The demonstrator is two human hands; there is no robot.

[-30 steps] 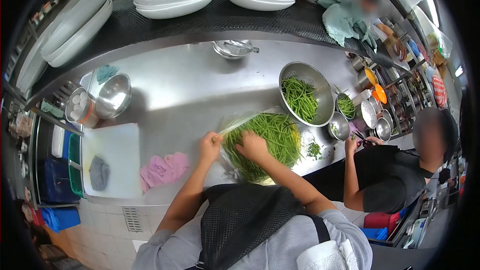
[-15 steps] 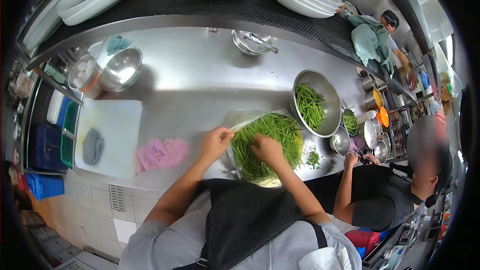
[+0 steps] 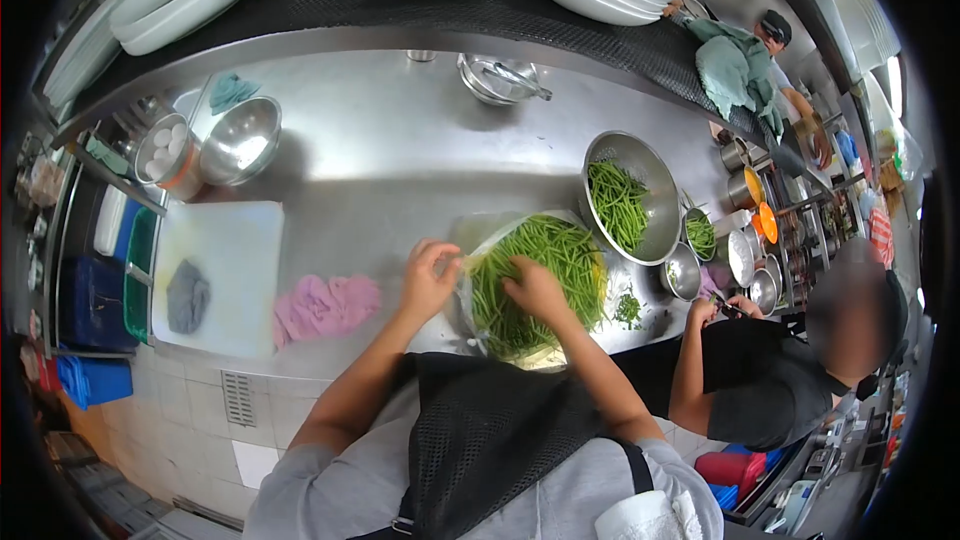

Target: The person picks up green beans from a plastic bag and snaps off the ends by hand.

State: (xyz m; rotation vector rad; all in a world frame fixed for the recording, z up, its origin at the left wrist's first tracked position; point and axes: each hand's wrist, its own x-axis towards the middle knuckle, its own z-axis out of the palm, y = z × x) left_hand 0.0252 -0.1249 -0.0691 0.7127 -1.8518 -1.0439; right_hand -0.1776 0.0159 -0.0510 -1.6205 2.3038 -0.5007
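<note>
A clear plastic bag [image 3: 478,232] lies open at the counter's front edge, heaped with long green beans [image 3: 545,245]. My left hand [image 3: 430,278] is at the bag's left rim, its fingers curved and apart, with nothing visible between them. Over the heap, my right hand [image 3: 535,288] has its fingers closed around some of the beans; its fingertips are partly hidden among them. Just beyond the bag to the right, a perforated steel colander [image 3: 655,180] holds more green beans.
A pink cloth [image 3: 325,310] and a white cutting board [image 3: 225,285] with a grey cloth lie to the left. Steel bowls [image 3: 240,140] stand behind. At the right a co-worker [image 3: 760,380] handles a dark tool near small bowls. A plate shelf [image 3: 420,30] hangs overhead.
My left hand has let go of the bag's rim and its fingers have loosened. My right hand has shifted slightly up over the beans.
</note>
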